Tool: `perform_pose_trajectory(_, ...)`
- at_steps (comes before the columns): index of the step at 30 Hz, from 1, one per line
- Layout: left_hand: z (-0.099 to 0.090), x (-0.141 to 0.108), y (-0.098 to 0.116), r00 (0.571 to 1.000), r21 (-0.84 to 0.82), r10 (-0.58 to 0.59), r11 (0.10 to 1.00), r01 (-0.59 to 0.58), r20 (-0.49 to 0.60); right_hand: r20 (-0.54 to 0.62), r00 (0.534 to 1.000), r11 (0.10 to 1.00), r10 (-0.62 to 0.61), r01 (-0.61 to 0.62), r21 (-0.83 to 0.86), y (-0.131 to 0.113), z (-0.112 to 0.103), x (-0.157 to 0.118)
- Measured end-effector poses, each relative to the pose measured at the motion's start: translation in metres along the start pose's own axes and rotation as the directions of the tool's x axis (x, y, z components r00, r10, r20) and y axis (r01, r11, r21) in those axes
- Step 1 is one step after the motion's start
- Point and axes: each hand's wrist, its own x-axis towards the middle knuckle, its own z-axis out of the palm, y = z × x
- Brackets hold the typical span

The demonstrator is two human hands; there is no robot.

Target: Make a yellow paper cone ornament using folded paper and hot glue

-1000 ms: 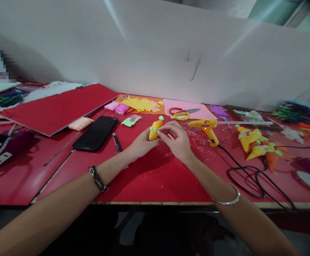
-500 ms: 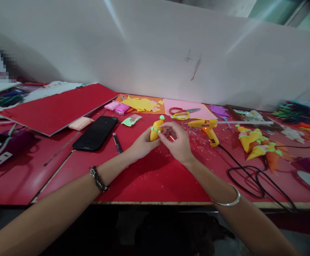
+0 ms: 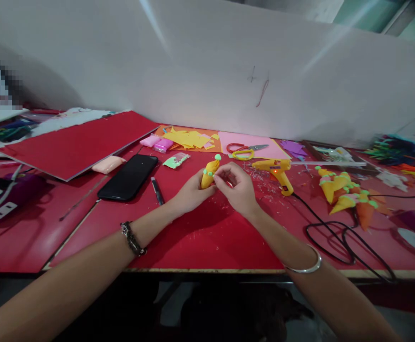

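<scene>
A small yellow clay figure (image 3: 208,176), with green dots round its middle and a green ball on top, stands upright between my hands. My left hand (image 3: 193,192) is closed round its left side and base. At its right side are the pinched fingertips of my right hand (image 3: 236,187), touching it near the green dots; anything between them is too small to make out. Right of my hands lies a yellow glue gun (image 3: 280,175) with an orange light. Beyond it are several finished cone pieces (image 3: 342,190) in yellow, orange and green.
A black phone (image 3: 129,177), a pen (image 3: 157,191) and a green packet (image 3: 176,160) lie left of my hands. Scissors (image 3: 245,151) rest on pink paper behind. The glue gun's black cable (image 3: 330,254) loops at the right. A red board (image 3: 82,142) is at the back left.
The fingers of my right hand have drawn closer together against the yellow figure. My left hand and the figure have hardly moved.
</scene>
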Motion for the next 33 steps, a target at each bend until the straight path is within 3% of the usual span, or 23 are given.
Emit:
perform_pose_trajectory(11, -0.002, 0.001, -0.001, 0.999, 0.069, 0.055, 0.996, -0.055, 0.001, 0.0, 0.988, 0.961, 0.155, -0.151, 0.23, 0.008, 0.002, 0.003)
perform_pose_trajectory(21, -0.003, 0.002, -0.003, 0.996, 0.199, 0.087, 0.976, -0.091, 0.029, 0.04, 0.971, 0.912, 0.236, -0.236, 0.336, 0.012, 0.004, 0.005)
perform_pose_trajectory(33, -0.003, 0.002, -0.002, 0.996, 0.227, 0.081, 0.97, -0.09, 0.048, 0.05, 0.96, 0.911, 0.276, -0.278, 0.304, 0.013, 0.003, 0.005)
